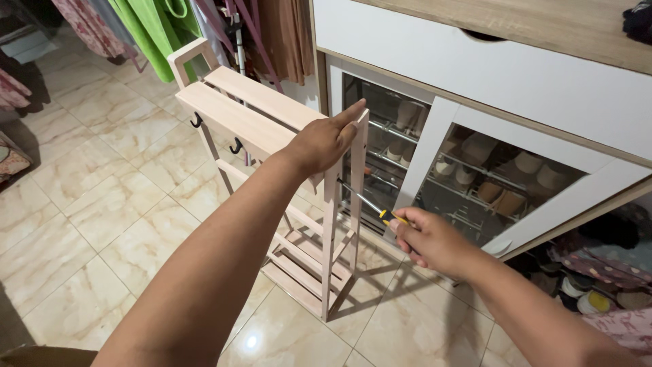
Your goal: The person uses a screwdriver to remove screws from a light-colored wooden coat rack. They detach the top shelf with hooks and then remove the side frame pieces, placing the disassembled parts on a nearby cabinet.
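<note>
A pale wooden rack (pixel 258 112) with a flat top, black hooks (pixel 236 145) and slatted lower shelves stands on the tiled floor. My left hand (pixel 326 139) rests flat on the near end of its top, fingers stretched over the upright post. My right hand (pixel 424 238) grips a screwdriver (pixel 370 205) with a yellow and black handle. Its metal shaft points left and up at the rack's near post, with the tip at or very close to the wood.
A white shoe cabinet (pixel 530 88) with glass doors and shoes on wire shelves stands right behind the rack. Clothes hang at the back left (pixel 149 27). More shoes and cloth lie at the lower right (pixel 598 285). Beige marble tiles (pixel 102 204) spread to the left.
</note>
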